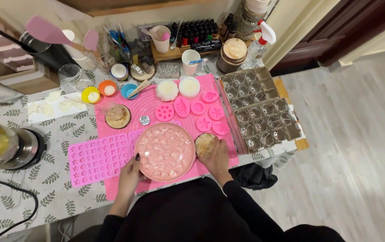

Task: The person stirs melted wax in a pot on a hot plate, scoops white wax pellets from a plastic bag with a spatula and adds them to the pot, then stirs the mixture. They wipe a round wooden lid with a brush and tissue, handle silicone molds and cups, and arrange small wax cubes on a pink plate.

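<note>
A big round pink bowl (165, 151) with pale chunks in it sits on the pink silicone mat (179, 114) at the table's near edge. My left hand (132, 172) grips the bowl's left rim, thumb over the edge. My right hand (216, 157) rests on a small round tin (204, 143) of pale yellowish stuff just right of the bowl. Small pink silicone moulds (197, 110) lie on the mat behind the bowl.
A flat pink mould sheet (97, 157) lies to the left. A steel pot on a warmer (4, 148) stands at the far left, its black cable trailing down. Clear plastic mould trays (260, 112) fill the right side. Cups, bottles and small coloured bowls (107, 89) crowd the back.
</note>
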